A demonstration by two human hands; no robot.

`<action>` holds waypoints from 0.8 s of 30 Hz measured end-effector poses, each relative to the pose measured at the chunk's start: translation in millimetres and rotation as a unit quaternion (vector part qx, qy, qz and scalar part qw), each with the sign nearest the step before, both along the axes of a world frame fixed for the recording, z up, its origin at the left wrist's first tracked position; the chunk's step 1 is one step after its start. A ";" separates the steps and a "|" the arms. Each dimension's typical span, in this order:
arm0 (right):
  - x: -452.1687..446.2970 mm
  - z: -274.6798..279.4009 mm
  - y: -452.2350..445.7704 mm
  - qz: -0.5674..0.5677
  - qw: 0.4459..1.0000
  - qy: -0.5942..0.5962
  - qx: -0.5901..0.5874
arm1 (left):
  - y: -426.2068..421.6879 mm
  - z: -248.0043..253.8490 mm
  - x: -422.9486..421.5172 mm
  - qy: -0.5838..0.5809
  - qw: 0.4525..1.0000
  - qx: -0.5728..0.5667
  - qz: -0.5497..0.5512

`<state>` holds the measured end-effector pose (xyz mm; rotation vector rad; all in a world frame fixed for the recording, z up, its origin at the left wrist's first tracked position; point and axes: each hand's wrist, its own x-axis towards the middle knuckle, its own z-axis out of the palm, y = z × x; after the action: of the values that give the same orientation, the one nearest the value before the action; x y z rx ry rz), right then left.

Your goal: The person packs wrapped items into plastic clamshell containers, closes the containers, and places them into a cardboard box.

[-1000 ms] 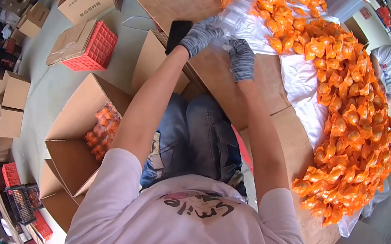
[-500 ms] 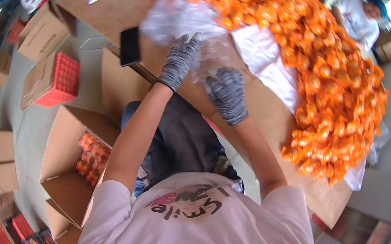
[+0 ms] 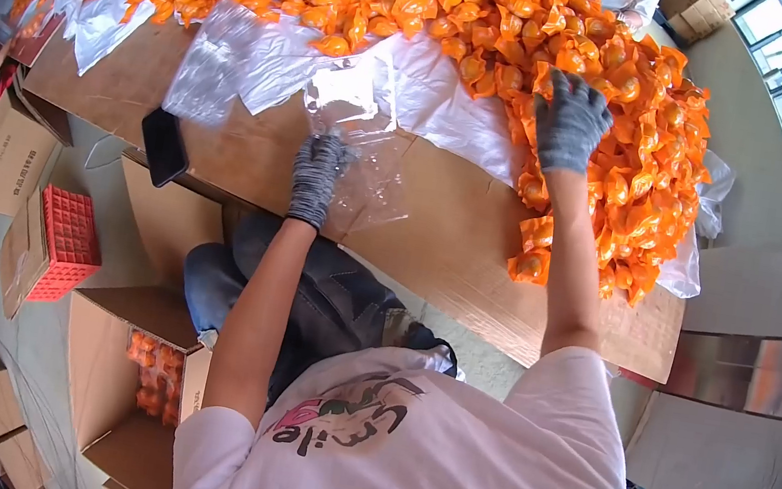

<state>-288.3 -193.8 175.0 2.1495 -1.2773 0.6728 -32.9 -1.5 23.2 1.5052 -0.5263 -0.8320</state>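
Holding clear tray (image 3: 356, 103) near table edge (image 3: 492, 315), left hand (image 3: 317, 178); right hand (image 3: 571, 125) (grip unclear), well apart, at packets (image 3: 648, 182).

The one view comes from the wearer's head, facing forward and steeply down past the shirt (image 3: 419, 461), close above the left hand (image 3: 316, 178) and right hand (image 3: 570, 130); its wide, dark-rimmed circle takes in the desk (image 3: 472, 242) ahead and floor (image 3: 51, 356) at left.

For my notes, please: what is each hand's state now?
Left hand: holding a clear plastic box.
Right hand: on the orange packets; grip cannot be told.
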 end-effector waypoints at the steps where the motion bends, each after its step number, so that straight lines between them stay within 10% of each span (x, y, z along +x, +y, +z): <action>1: 5.4 6.9 -2.0 0.003 0.999 0.040 0.002 | -3.7 -10.6 -5.5 -0.148 0.989 0.023 0.000; 10: 37.9 -4.1 -71.4 -0.095 0.963 0.222 0.120 | 1.2 -6.7 -26.4 -0.285 0.957 -0.005 0.062; 18: 11.7 26.6 -66.4 -0.003 0.999 0.025 0.040 | 8.3 -11.3 -29.4 -0.303 0.950 -0.028 0.068; 24: 22.7 46.8 -86.7 -0.058 0.983 0.122 0.124 | 6.8 4.4 -32.1 -0.262 0.961 -0.002 0.092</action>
<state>-265.6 -280.5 221.7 2.2487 -1.3954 0.2012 -65.0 5.2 27.6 1.7453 -0.7587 -0.2777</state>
